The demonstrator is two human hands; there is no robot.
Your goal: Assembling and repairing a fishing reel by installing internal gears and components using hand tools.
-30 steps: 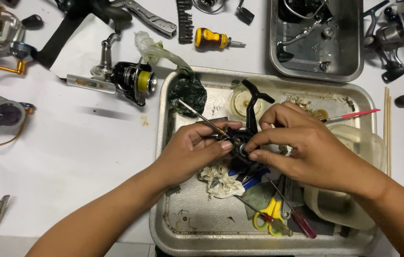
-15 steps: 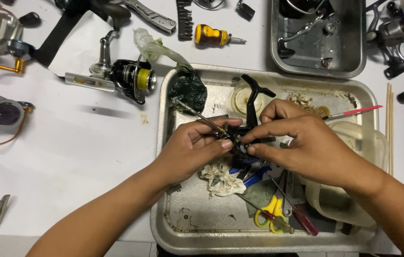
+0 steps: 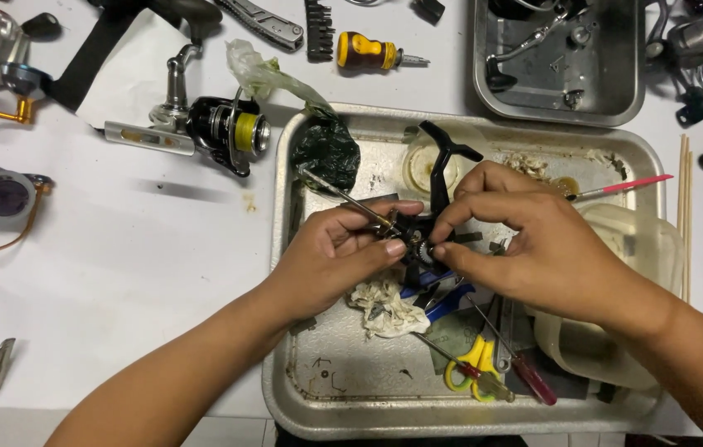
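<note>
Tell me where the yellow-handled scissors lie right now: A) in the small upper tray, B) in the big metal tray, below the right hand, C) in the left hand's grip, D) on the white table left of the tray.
B: the yellow-handled scissors lie in the big metal tray, below the right hand, while the left hand holds a thin tool.

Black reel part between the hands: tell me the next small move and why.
Probably keep the right hand pinching the black reel part steady while the left hand works the thin metal tool at the joint. Both hands meet there above the metal tray, and the tool tip is hidden by fingers.
</note>
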